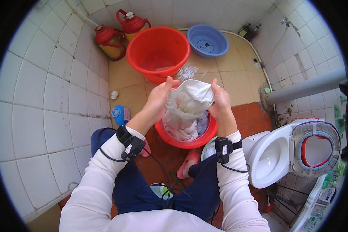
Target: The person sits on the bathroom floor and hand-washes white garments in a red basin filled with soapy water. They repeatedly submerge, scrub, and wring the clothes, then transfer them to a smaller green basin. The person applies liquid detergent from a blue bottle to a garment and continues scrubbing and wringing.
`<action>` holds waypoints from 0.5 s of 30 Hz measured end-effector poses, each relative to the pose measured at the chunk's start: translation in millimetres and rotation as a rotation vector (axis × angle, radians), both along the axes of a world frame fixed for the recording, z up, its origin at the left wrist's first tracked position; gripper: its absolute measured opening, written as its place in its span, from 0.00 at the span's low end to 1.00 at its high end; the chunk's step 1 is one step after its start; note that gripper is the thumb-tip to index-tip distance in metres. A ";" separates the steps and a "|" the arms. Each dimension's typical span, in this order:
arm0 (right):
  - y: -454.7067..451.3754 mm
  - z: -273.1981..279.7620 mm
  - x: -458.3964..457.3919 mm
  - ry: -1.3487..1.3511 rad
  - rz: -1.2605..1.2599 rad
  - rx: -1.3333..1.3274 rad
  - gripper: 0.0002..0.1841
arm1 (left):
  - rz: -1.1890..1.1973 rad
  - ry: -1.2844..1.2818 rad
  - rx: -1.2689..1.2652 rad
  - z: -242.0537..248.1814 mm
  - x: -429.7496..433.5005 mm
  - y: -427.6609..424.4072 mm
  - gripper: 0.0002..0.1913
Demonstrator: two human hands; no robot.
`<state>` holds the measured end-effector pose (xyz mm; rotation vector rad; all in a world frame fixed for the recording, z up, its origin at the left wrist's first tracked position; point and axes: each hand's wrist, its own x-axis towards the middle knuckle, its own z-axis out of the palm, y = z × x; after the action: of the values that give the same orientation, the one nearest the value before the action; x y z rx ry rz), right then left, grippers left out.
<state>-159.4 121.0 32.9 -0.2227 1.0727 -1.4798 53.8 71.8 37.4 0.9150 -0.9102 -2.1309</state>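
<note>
My left hand (161, 94) and my right hand (219, 100) grip opposite upper edges of a wet white cloth item (190, 98), stretched between them. It hangs over a red plastic basin (174, 143) on the floor, its lower part reaching the wet laundry (188, 132) inside. That laundry is whitish, with a pale lilac piece at the right. Part of the basin's far rim is hidden behind the raised cloth and my hands.
A large red bucket (136, 65) and a blue basin (224, 47) stand beyond. Two red thermos flasks (107, 40) are at the back left, a blue bottle (118, 113) at the left. A white toilet (256, 165) stands right. Cables hang between my knees.
</note>
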 end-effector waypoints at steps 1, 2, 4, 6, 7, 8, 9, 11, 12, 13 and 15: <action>0.1 0.7 0.9 0.002 0.007 -0.017 0.24 | -0.090 -0.051 -0.122 1.4 -0.9 1.0 0.28; 0.2 1.4 1.2 0.011 0.029 0.003 0.25 | -0.161 -0.099 -0.243 3.0 -1.4 3.4 0.29; 1.5 3.3 2.3 0.011 0.066 -0.022 0.25 | -0.249 -0.278 -0.333 6.8 -3.2 5.7 0.29; 3.6 6.2 4.9 0.059 0.131 -0.022 0.23 | -0.156 -0.353 -0.406 10.0 -5.1 6.2 0.26; 4.6 8.0 6.5 0.047 0.173 -0.065 0.23 | -0.030 -0.339 -0.437 11.2 -6.8 6.0 0.23; 5.3 9.7 8.7 0.212 0.223 -0.052 0.22 | 0.033 -0.346 -0.447 12.5 -6.4 4.6 0.21; 5.9 10.9 10.3 0.349 0.274 -0.068 0.22 | 0.096 -0.258 -0.428 13.3 -8.2 2.8 0.19; 7.2 11.2 12.5 0.679 0.396 -0.089 0.20 | 0.117 -0.115 -0.356 15.8 -6.2 -2.3 0.18; 8.0 10.3 12.5 0.871 0.472 -0.094 0.19 | 0.165 -0.132 -0.357 17.1 -4.1 -4.8 0.17; 9.3 8.3 11.9 1.067 0.539 -0.120 0.20 | 0.187 -0.159 -0.353 18.6 -1.6 -7.8 0.17; 11.5 2.4 7.7 1.156 0.662 -0.105 0.22 | 0.261 -0.172 -0.383 21.4 4.7 -13.6 0.17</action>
<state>-151.7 132.5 35.3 -1.4804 1.5747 -0.7203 58.5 58.3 58.8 0.9648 -1.1656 -1.6046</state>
